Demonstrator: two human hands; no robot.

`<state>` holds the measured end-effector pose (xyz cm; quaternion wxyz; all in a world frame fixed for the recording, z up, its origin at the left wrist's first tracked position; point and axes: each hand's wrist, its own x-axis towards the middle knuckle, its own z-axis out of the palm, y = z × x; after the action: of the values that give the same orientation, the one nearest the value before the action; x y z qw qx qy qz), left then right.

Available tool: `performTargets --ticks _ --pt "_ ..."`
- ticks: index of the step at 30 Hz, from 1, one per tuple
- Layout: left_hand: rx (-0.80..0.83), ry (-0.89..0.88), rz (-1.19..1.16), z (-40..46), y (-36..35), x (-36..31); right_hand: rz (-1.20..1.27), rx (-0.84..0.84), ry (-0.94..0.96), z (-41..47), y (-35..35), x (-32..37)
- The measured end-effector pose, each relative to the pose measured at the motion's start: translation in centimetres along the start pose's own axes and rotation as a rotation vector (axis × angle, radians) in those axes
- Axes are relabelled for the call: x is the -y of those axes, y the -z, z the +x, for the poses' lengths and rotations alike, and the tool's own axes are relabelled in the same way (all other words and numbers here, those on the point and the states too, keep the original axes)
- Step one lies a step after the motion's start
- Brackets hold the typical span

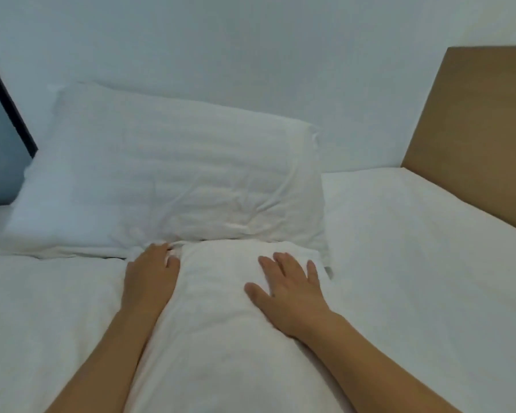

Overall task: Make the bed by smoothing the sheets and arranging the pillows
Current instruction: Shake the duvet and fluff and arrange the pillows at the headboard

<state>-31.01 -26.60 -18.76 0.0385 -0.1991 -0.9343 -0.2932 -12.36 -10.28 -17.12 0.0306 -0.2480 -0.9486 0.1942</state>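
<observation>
A white pillow (167, 177) leans against the white wall at the back left of the bed. A second white pillow (218, 323) lies lengthwise in front of me, its far end touching the first one. My left hand (149, 275) grips that pillow's left side near the far corner, its fingertips curled into the fabric. My right hand (286, 290) rests flat on top of the pillow's right part with fingers spread. The white sheet (414, 278) covers the mattress around both pillows.
A brown wooden headboard panel (477, 129) stands along the bed's right edge. A dark-framed pane (3, 120) is at the far left. The white wall (251, 55) runs behind the bed. Bare sheet stretches to the right of the pillows.
</observation>
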Motion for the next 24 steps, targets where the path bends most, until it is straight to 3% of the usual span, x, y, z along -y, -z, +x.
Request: performTargets --ticks 2,4,8,12,16,21,24 --pt "0.248 0.055 0.150 -4.9 1.5 -2.7 0.134 0.172 -0.199 -5.2 1.0 -3.2" --pt "0.426 0.010 0.259 -10.6 1.7 -4.8 0.481 0.320 -0.425 -10.4 1.1 -5.7" --pt "0.351 -0.166 0.377 -19.3 1.4 -5.2 0.835 0.442 -0.468 -18.1 0.8 -6.8" --pt "0.355 -0.078 0.359 -22.0 2.4 -5.2 1.042 0.482 -0.499 -21.2 1.5 -6.3" --pt "0.457 0.016 0.298 -26.1 4.0 -6.6 0.961 0.477 -0.524 -21.8 0.7 -6.6" --pt "0.372 -0.147 0.336 -33.3 6.1 -6.5 0.717 0.429 -0.507 -20.8 -0.7 -5.9" --pt "0.352 -0.266 0.312 -38.3 6.1 -7.0 0.764 0.320 -0.434 -21.7 -0.6 -6.9"
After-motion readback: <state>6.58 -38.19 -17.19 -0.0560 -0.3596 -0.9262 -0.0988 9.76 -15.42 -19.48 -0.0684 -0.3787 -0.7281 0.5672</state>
